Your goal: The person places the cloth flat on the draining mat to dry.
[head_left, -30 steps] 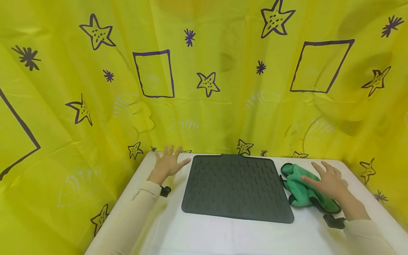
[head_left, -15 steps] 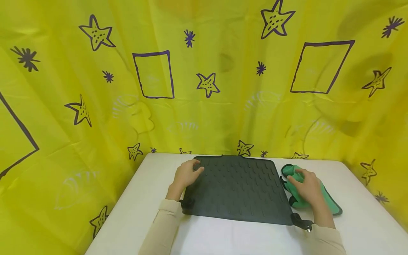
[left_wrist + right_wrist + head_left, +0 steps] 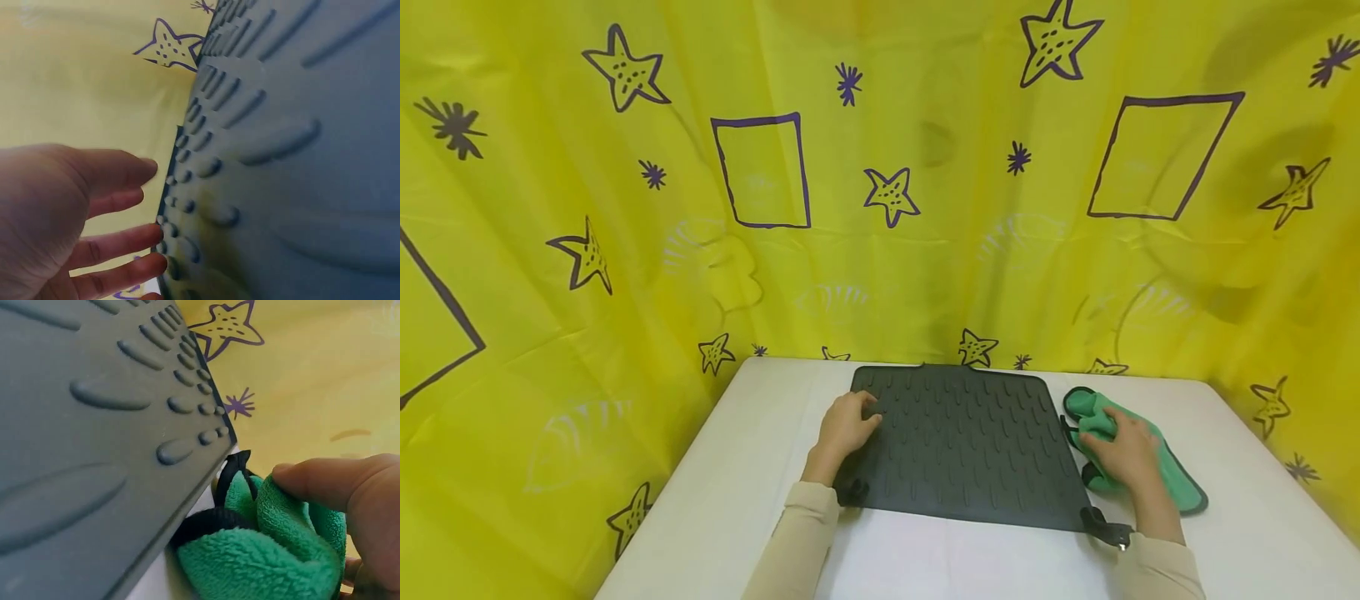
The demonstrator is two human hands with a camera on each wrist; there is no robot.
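Observation:
A dark grey rubber mat (image 3: pixel 958 446) with rows of raised oval ridges lies flat on the white table. Beside its right edge is a crumpled green fleecy cloth (image 3: pixel 1180 479) with black trim. My right hand (image 3: pixel 1126 450) grips a fold of this cloth; in the right wrist view the thumb (image 3: pixel 312 481) presses on the fold, while most of the other fingers are hidden behind it. Over the mat's left edge hovers my left hand (image 3: pixel 845 427), fingers loosely bent, holding nothing. Whether its fingertips touch the mat is unclear.
The white table (image 3: pixel 760 450) extends around the mat on every side. A yellow curtain (image 3: pixel 895 275) printed with dark stars and squares hangs close behind and along both sides. Black camera straps (image 3: pixel 1105 529) circle the wrists.
My left hand has moved right, from the bare table to the mat's left edge, its fingers less spread. My right hand has moved left and taken hold of the green cloth.

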